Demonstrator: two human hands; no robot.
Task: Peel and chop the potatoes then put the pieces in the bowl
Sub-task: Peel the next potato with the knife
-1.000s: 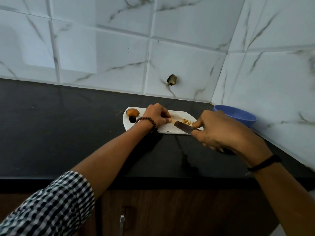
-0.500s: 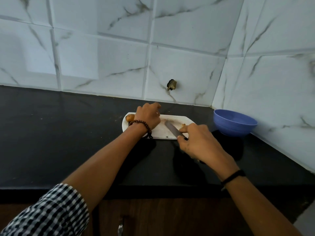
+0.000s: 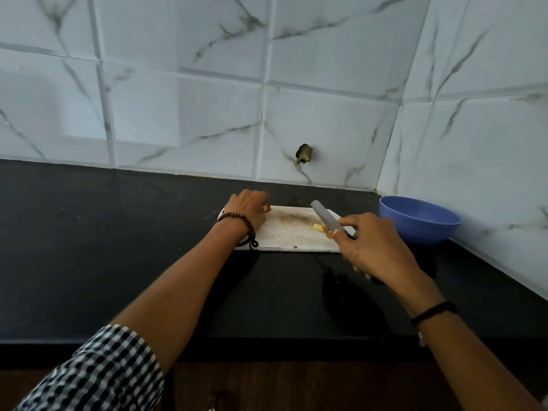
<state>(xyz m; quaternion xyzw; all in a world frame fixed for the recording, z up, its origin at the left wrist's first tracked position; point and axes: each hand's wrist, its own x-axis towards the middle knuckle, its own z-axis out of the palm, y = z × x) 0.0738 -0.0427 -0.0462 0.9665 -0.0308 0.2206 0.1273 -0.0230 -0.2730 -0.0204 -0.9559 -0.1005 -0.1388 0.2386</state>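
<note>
Gripping the knife (image 3: 324,216) in my right hand (image 3: 376,247), left hand (image 3: 247,212) clutching a potato (image 3: 268,208), I'd nudge the pieces (image 3: 318,227) slowly toward the bowl (image 3: 421,229).

No legible text, label, brand, number or sign. Checked bowl (image 3: 415,234), cutting board (image 3: 284,237), knife (image 3: 324,216), wall tiles (image 3: 326,69): all unmarked.

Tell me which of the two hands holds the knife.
The right hand grips the knife, blade over the cutting board. The left hand, wearing the beaded bracelet, is at the board's left end.
</note>
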